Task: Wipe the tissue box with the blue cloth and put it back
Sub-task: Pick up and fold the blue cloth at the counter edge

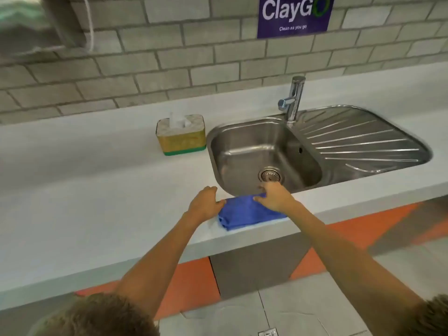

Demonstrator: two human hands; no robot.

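Observation:
A folded blue cloth (244, 213) lies on the grey counter (101, 202) near its front edge, just in front of the sink. My left hand (204, 202) rests at the cloth's left end, thumb touching it, fingers curled. My right hand (274, 196) pinches the cloth's far right corner. The tissue box (181, 138), yellow with a green base and a white tissue sticking out of its top, stands upright farther back on the counter, left of the sink and apart from both hands.
A steel sink (242, 144) with a drain board (363, 139) and a chrome tap (294, 98) sits to the right. A brick wall with a purple sign (294, 15) runs behind. The counter's front edge drops to an orange and grey floor.

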